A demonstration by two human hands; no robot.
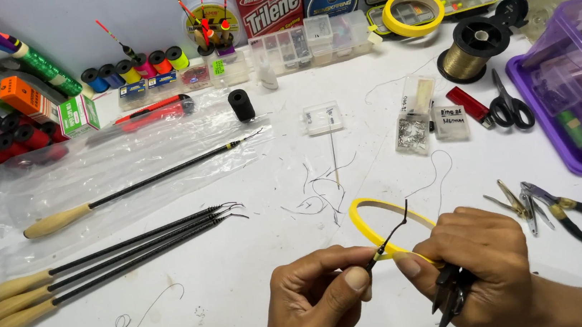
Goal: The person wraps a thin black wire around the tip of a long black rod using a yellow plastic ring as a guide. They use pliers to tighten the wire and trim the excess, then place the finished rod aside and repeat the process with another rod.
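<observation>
Head view. A thin black tip (393, 230) is held between both hands at the lower centre of the white table (250, 189). Its long axis runs from lower left to upper right; the free end points up and away from the person, with a slight bend near the top, and crosses in front of a yellow ring (364, 205) lying on the table behind the hands.

The left hand (320, 301) enters from the bottom edge, palm turned inward, thumb and forefinger pinched shut on the lower end of the tip. The right hand (489, 265) comes in from the lower right corner, knuckles up, thumb and forefinger closed on the tip just above the left pinch. Its remaining fingers are curled around small black clippers (451, 299), whose blades point down towards the near edge.

Open room: bare table lies between the hands and three cork-handled rods (100, 266) at left, their tips pointing right. A fourth rod (142, 183) lies farther back on clear plastic. Loose thread scraps (318, 186) lie just beyond the ring. Pliers (570, 210) lie near the right hand, to its right; scissors (510, 106) and a purple box (571, 83) sit farther back right. Boxes and spools line the far edge.
</observation>
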